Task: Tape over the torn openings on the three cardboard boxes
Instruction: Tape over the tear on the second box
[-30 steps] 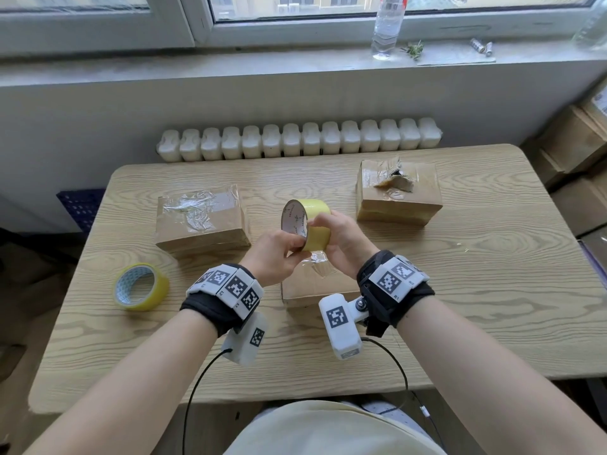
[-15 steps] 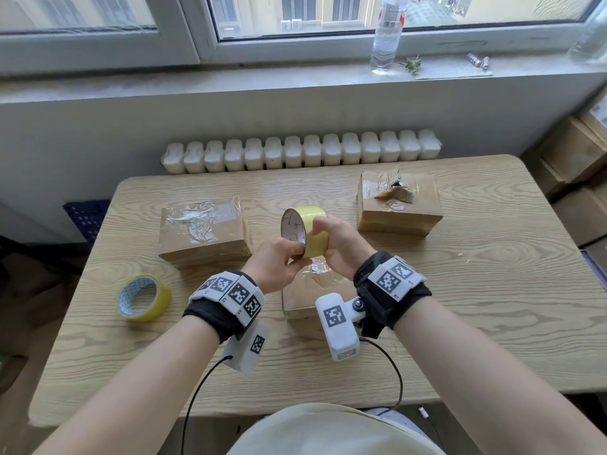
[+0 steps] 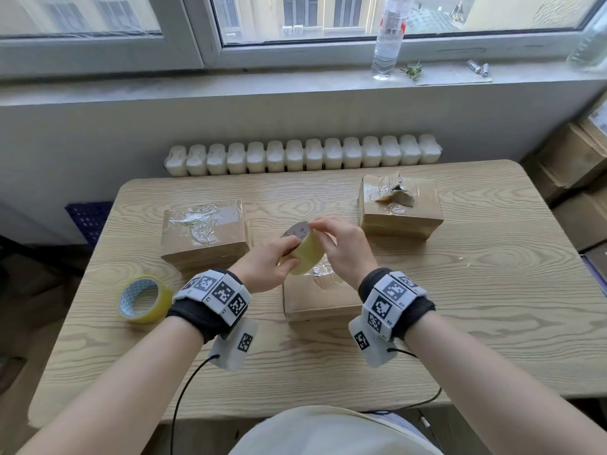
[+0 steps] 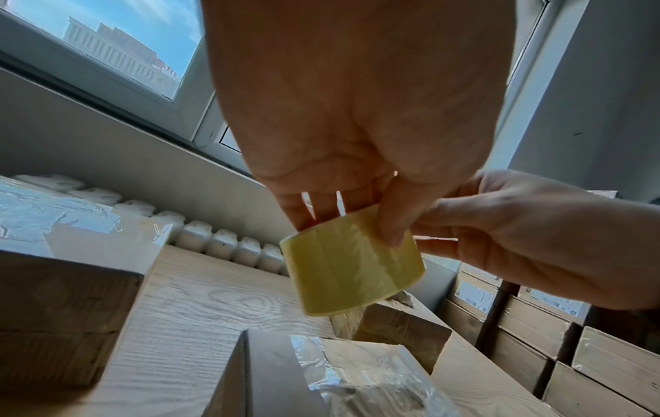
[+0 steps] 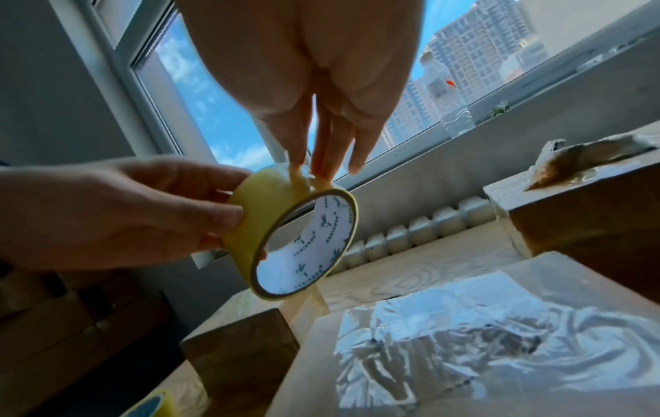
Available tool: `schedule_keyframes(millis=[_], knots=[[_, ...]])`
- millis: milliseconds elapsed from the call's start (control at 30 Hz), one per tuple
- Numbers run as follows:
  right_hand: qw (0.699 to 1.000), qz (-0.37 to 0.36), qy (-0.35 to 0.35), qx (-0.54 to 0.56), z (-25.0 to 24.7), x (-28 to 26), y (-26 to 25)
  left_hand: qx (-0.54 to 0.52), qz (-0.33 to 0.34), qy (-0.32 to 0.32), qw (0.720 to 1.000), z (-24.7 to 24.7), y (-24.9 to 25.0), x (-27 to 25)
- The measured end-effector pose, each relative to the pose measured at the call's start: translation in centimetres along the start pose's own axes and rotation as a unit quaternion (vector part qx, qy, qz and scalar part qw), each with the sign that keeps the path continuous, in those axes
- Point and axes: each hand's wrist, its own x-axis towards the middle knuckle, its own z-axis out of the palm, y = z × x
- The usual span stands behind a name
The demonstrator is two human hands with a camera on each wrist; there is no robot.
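Yellow roll of clear packing tape [image 3: 303, 249] held up just above the near brown cardboard box [image 3: 320, 298] on the worktop, left hand [image 3: 267, 262] gripping it steady, right hand [image 3: 345, 246] fingertips picking at its rim, probably hunting the loose end.

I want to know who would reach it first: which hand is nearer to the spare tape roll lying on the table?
Left. The left hand holds the raised roll just right of the spare tape roll; the right hand is farther right, beyond it.
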Motion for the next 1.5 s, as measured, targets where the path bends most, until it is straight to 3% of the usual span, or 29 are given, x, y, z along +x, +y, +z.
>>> schedule_keyframes(millis=[100,233,400,600,900,1067,1200,1367,1500], knots=[[0.996,-0.049,0.046,-0.05,0.2,-0.3,0.2,0.003,0.001,-0.003,1.0,0.1,0.1,-0.3],[0.975,-0.153,0.046,-0.155,0.1,-0.8,-0.2,-0.03,0.003,-0.007,1.0,0.0,0.5,-0.5],[0.966,-0.177,0.035,-0.187,0.0,-0.7,-0.5,-0.049,0.006,-0.005,0.999,-0.1,0.3,-1.0],[0.992,-0.079,-0.057,-0.076,-0.5,-0.7,0.4,-0.077,-0.012,-0.034,0.996,-0.2,-0.2,-1.4],[0.985,0.039,-0.162,-0.046,-0.5,-1.3,0.2,-0.112,-0.042,-0.051,0.992,-0.6,-1.7,-2.2],[0.976,0.118,-0.151,0.102,-0.8,-1.4,0.4,-0.164,-0.044,-0.066,0.983,-0.6,-2.0,-2.4],[0.978,0.139,-0.103,0.117,-0.5,-1.4,0.4,-0.182,-0.051,-0.046,0.981,-0.5,-2.1,-2.4],[0.968,0.173,-0.12,0.137,-0.8,-1.4,0.2,-0.101,-0.053,-0.012,0.993,-0.7,-2.4,-1.7],[0.959,0.197,-0.146,0.143,-1.6,-1.4,-0.3,-0.113,-0.061,0.001,0.992,-0.4,-2.8,-1.5]])
